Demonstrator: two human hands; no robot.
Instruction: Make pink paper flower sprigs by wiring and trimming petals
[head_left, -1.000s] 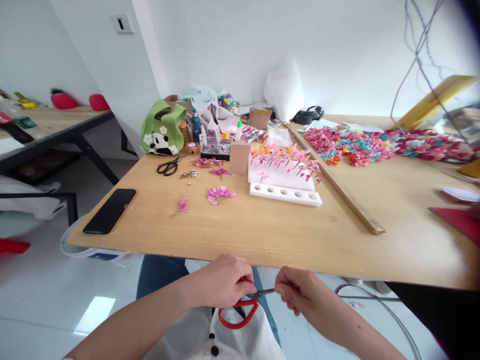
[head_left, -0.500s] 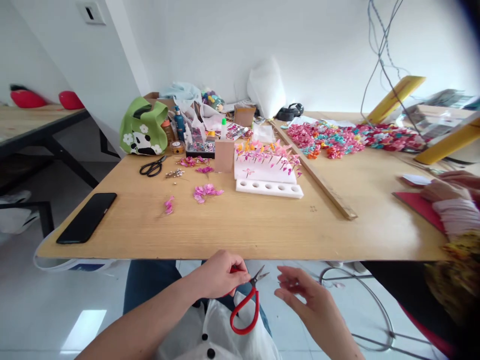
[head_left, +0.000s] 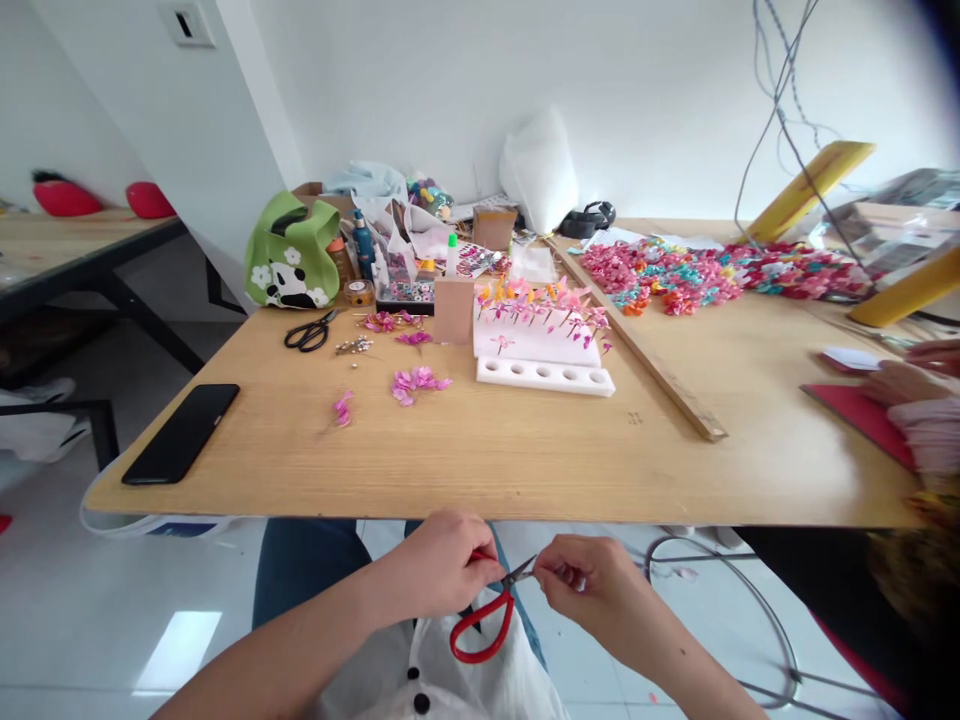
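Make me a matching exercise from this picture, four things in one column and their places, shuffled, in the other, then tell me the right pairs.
Things:
1. red-handled scissors
2. black phone
3. green panda bag
4. white strip with round holes

Places:
A. near the table's near left corner
B. just in front of the white block with the flowers
C. in the left hand
D. beside the brown bottle

Pairs: 1-C, 2-A, 3-D, 4-B.
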